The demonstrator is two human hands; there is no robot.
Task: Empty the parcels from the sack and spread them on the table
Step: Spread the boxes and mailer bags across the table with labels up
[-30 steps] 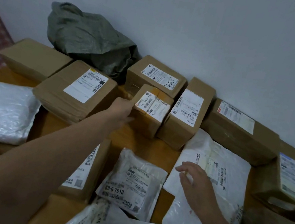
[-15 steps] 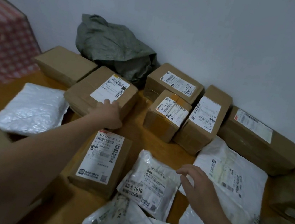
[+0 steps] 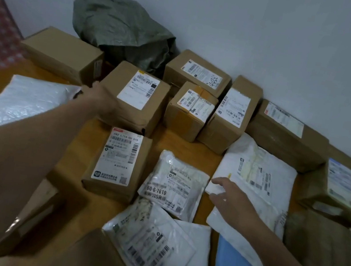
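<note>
- The left hand point(image 3: 102, 102) lies against the left side of a labelled box point(image 3: 138, 100), at its near corner. Its fingers are blurred and hidden behind the hand, so I cannot tell whether they curl round the edge or press flat.
- The right hand point(image 3: 236, 202) is loosely spread, with the fingers apart and slightly bent. It sits over the near-left corner of a white mailer point(image 3: 261, 171) and pinches nothing.
- Half a second ago the left hand lay on the box's near top edge, by the label. A second ago it touched the small box point(image 3: 190, 109) at the box's 3 o'clock. Now it is at the box's 9 o'clock side.
- The right hand stays at the same corner of the mailer.
- The sack point(image 3: 122, 27) sits slumped against the wall point(image 3: 258, 30) at the table's point(image 3: 179, 145) 12 o'clock, just behind the box.
- Round the box lie a plain box point(image 3: 62, 52) at 10 o'clock, a bubble bag point(image 3: 22, 103) at 8 o'clock and a flat box point(image 3: 117, 162) at 6 o'clock, label up.
- A pouch point(image 3: 174, 184) lies between the flat box and the mailer, at the right hand's 9 o'clock.
- More brown parcels line the wall from the table's 1 to 3 o'clock.
- White bags overlap at the table's 6 o'clock.
</note>
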